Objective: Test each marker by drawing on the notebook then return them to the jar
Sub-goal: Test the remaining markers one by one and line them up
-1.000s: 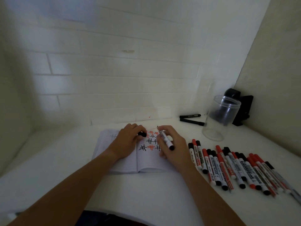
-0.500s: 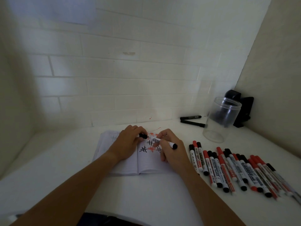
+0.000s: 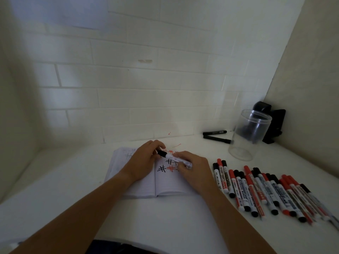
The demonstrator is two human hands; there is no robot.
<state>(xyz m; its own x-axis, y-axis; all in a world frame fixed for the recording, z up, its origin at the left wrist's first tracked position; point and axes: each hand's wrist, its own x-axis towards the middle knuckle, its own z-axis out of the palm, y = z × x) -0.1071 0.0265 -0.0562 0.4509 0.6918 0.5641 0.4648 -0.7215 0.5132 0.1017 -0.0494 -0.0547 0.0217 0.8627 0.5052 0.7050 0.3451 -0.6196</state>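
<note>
Hands meet over the open notebook [image 3: 146, 182] on the white worktop [image 3: 165, 222]. The left hand [image 3: 142, 162] has its fingers curled round the black cap end of a whiteboard marker [image 3: 176, 160]. The right hand [image 3: 194, 169] pinches the white body of the same marker at its other end. The marker lies almost flat, just above the page.

It looks like the cap is going on or coming off; I cannot tell which. To do this well, hold the body still and move the cap straight along the marker, not sideways. Keep the tip away from fingers. If it is closing, push until the cap sits tight.

Black and red hash marks [image 3: 166, 168] already sit on the right page of the notebook.

The clear plastic jar [image 3: 245, 138] stands up with no lid, to the right of the notebook and further back. It looks empty inside. A long row of red and black markers [image 3: 266, 191] lies on the worktop just to the right of the notebook. Two black pens [image 3: 216, 136] lie just left of the jar.
</note>
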